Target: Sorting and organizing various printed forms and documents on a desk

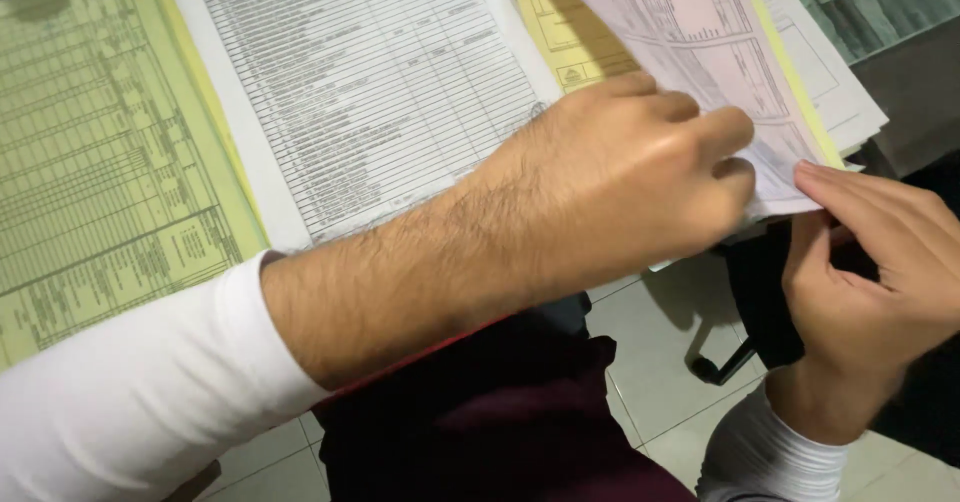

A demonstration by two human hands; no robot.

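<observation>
Here the pink form is pinched at its near corner by both the left hand and right hand, overhanging the desk edge; its long axis runs away from the person, beside the white sheet

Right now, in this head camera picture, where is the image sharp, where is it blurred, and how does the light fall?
Head view: light is soft and even, without hard glare; the left hand and the white table sheet look fairly sharp; the pink sheet at the pinch is slightly soft; the right hand is a little blurred; the yellow sheet bends near the left edge; a chair shadow lies on the tiled floor.
</observation>
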